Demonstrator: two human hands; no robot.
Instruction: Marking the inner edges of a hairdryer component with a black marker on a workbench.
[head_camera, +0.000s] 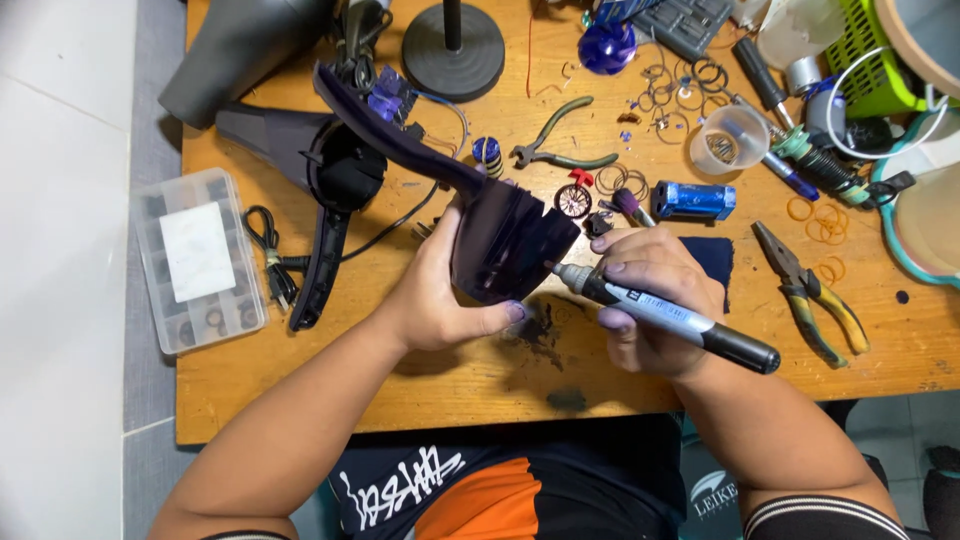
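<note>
left hand (435, 290) gripping dark plastic shell (505, 245), right hand (655, 300) pinching marker (665, 315), tip touching shell edge, marking looking barely begun, desk (400, 380) cluttered

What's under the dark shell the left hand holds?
Under the shell, the left hand cups it, thumb across the front. Below lies bare wooden table with a dark smudge. The right hand's marker tip touches its edge. The table directly beneath is hidden.

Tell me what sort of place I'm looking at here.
Likely a small repair or hobby workbench: a scuffed wooden table strewn with pliers, loose rings and a clear parts box. The left hand holds a dark plastic housing; the right hand holds a marker.
</note>
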